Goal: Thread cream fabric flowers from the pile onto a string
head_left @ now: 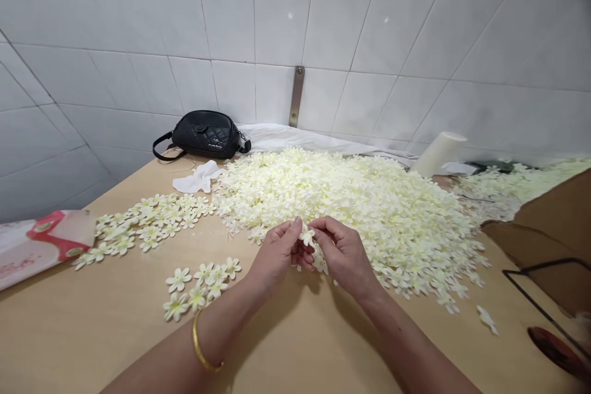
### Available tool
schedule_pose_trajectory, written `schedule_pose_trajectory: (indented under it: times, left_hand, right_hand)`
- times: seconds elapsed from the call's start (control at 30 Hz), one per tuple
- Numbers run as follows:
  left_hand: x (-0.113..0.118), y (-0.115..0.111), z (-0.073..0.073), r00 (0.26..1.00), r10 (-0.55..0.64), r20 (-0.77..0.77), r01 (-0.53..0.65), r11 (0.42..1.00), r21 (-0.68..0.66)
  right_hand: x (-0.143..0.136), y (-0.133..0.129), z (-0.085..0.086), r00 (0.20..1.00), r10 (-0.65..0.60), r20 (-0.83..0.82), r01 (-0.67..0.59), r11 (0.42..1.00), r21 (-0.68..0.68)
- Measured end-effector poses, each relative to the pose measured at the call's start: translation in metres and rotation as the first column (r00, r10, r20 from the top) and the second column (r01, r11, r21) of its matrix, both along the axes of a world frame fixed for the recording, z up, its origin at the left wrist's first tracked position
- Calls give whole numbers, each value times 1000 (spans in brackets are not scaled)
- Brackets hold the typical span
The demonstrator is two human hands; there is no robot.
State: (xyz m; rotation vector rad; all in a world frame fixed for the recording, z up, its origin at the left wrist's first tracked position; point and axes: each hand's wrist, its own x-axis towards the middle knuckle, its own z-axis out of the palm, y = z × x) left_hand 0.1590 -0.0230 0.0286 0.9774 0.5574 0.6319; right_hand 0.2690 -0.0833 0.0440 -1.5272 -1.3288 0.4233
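Between my two hands is a small artificial flower, cream with a pale yellow tint. My left hand, below a gold bangle, pinches it with thumb and fingers from the left. My right hand has its thumb and forefinger closed at the flower's right side. Just beyond the hands spreads a big heap of loose cream petal pieces. A small group of flowers with yellow centres lies left of my left forearm. Farther back on the left lies a larger spread of such flowers.
A black bag sits at the table's back left, near a crumpled white tissue. A printed plastic bag lies at the left edge. On the right are a white cone-shaped roll, a brown cardboard box and a black metal frame.
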Motion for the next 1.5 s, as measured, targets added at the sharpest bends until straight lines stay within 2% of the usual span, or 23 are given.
schedule_pose_trajectory:
  times: [0.1, 0.2, 0.33, 0.4, 0.47, 0.53, 0.6, 0.67, 0.8, 0.93, 1.03, 1.17, 1.23, 1.33, 1.5]
  left_hand:
    - [-3, 1, -4, 999, -36, 31, 37, 998, -42]
    - [-5, 3, -7, 998, -46, 45, 48, 997, -54]
    - [-6, 7, -11, 1000, 14, 20, -14, 1000, -24]
    - [-7, 8, -12, 998, 58, 2, -58, 998, 8]
    - [-8, 9, -11, 997, 74, -27, -73, 997, 30]
    - [-8, 9, -9, 997, 62, -51, -61, 998, 25]
    - [-7, 8, -8, 998, 43, -40, -43, 999, -6]
    - [-7, 7, -9, 1000, 22, -21, -23, 999, -24]
    - [-7, 7, -13, 998, -1, -62, 3, 1000, 31]
    - [-8, 8, -12, 996, 11, -85, -3, 996, 90]
    - [-10, 7, -7, 997, 37, -64, -27, 988, 155]
    - [-11, 6, -2, 991, 90, -94, -64, 966, 252]
    - [-11, 5, -2, 988, 103, -118, -70, 964, 256]
    - [-11, 5, -5, 985, 90, -146, -54, 971, 235]
    - [-10, 5, -6, 986, 105, -131, -82, 982, 169]
  right_hand:
    - [0, 1, -4, 999, 7, -32, -8, 999, -53]
    - [4, 2, -6, 988, 16, -152, -28, 997, -73]
    - [10, 5, -10, 905, 35, -424, -65, 996, -57]
    - [12, 5, -12, 877, 37, -478, -68, 997, -48]
    - [11, 4, -14, 921, 8, -389, -25, 999, -39]
    - [8, 3, -14, 984, -62, -165, 60, 998, -18]
    - [3, 1, -15, 991, -109, 80, 106, 994, 37]
    - [-1, 0, -15, 966, -108, 236, 86, 991, 101]
    - [-6, -1, -16, 959, -66, 274, 32, 991, 127]
    - [-5, -1, -15, 984, -54, 172, 40, 996, 85]
    - [-3, 0, -13, 997, -72, -14, 73, 997, 14]
    - [-1, 1, -13, 956, 99, -277, -127, 988, -84]
    - [-1, 2, -14, 935, 110, -339, -138, 989, -59]
    - [-2, 2, -18, 915, 73, -398, -90, 996, -25]
    - [0, 4, -22, 850, 96, -518, -125, 992, -22]
